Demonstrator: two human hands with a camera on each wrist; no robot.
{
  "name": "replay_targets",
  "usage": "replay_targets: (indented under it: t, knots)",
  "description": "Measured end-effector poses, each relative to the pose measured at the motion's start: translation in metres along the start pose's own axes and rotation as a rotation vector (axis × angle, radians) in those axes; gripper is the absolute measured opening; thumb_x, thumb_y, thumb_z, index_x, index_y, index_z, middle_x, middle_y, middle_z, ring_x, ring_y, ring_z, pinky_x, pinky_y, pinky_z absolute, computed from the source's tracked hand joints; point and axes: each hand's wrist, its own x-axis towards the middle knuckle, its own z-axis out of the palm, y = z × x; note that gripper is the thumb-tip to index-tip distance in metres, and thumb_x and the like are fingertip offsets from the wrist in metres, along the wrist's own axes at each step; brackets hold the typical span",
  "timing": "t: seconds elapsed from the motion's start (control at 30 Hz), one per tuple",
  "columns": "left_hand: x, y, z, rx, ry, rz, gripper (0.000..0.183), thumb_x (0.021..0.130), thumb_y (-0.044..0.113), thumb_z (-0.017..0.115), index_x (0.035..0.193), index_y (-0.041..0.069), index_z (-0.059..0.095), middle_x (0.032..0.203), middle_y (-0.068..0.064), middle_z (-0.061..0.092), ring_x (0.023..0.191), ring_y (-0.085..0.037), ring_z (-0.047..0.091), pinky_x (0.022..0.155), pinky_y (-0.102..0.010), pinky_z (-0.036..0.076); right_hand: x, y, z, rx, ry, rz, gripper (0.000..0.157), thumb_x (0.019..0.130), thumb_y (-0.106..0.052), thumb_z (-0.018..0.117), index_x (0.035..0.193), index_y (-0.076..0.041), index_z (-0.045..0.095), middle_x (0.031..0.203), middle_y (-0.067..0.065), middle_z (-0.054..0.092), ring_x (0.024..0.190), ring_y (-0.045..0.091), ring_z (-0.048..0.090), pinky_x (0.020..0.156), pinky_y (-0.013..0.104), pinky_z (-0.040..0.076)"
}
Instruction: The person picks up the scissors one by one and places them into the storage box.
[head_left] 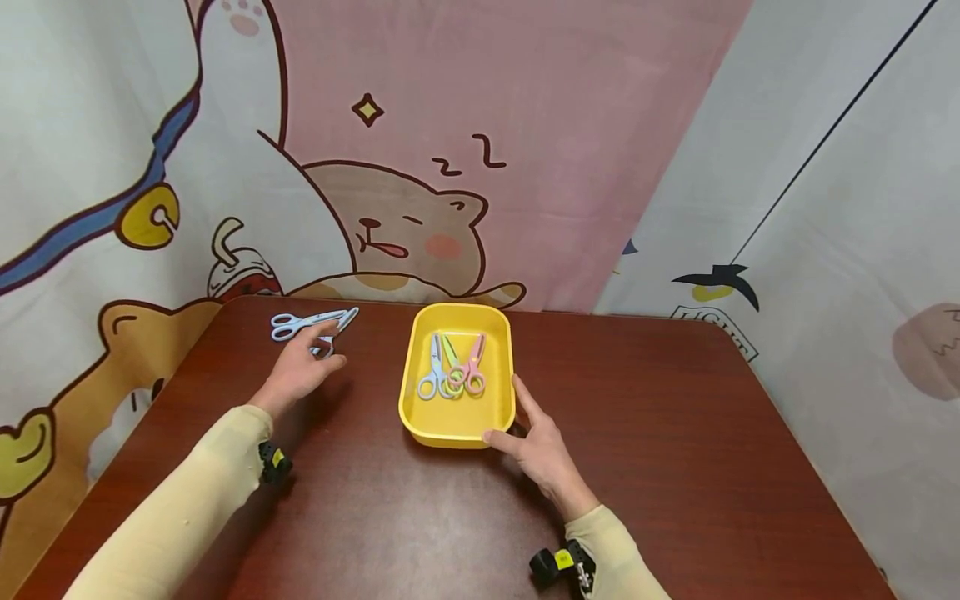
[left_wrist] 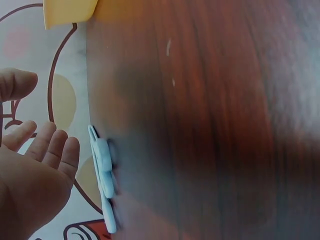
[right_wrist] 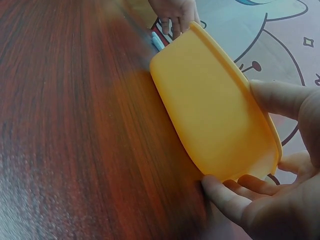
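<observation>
A yellow tray is set on the brown table, close to the middle of its far edge, and is grasped at its near right corner by the right hand: the thumb is laid against the rim at the near side, and the fingers are spread along the outer right wall and low down by the table. In the tray three pairs of scissors are held, all with handles toward the near edge: light blue scissors at the left, green scissors in the middle, and pink scissors at the right, by which the green handles are partly overlapped. Near the table's far left corner, more light blue scissors are laid flat, partly covered by the left hand. Its fingers are loosely extended and nothing is grasped by them; whether the scissors are touched cannot be told. Behind the far edge a printed cloth is hung.
</observation>
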Motion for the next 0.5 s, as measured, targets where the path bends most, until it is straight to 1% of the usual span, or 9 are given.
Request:
replay_targets:
  t: [0.1, 0.3, 0.5]
  knots:
    - [0.002, -0.005, -0.002, 0.021, 0.014, 0.004, 0.066, 0.094, 0.007, 0.069, 0.153, -0.002, 0.042, 0.146, -0.03, 0.05, 0.127, -0.048, 0.052, 0.099, -0.059, 0.046, 0.0, 0.0, 0.0, -0.003, 0.003, -0.001, 0.102, 0.084, -0.006, 0.083, 0.166, -0.023, 0.025, 0.167, 0.011, 0.031, 0.141, 0.038, 0.047, 0.084, 0.026, 0.055]
    - [0.004, -0.009, -0.007, 0.054, 0.007, -0.016, 0.067, 0.093, 0.01, 0.068, 0.153, -0.002, 0.041, 0.147, -0.032, 0.048, 0.13, -0.05, 0.05, 0.104, -0.063, 0.043, 0.0, 0.0, 0.0, 0.008, -0.003, -0.001, 0.102, 0.084, -0.006, 0.083, 0.166, -0.023, 0.025, 0.168, 0.012, 0.03, 0.139, 0.038, 0.049, 0.083, 0.025, 0.055]
    - [0.008, -0.012, -0.009, 0.051, -0.001, -0.025, 0.068, 0.093, 0.009, 0.069, 0.153, -0.004, 0.04, 0.149, -0.031, 0.046, 0.132, -0.05, 0.049, 0.106, -0.062, 0.042, 0.0, 0.0, 0.0, 0.02, -0.006, -0.001, 0.102, 0.084, -0.007, 0.083, 0.166, -0.022, 0.024, 0.167, 0.011, 0.031, 0.14, 0.038, 0.049, 0.081, 0.024, 0.054]
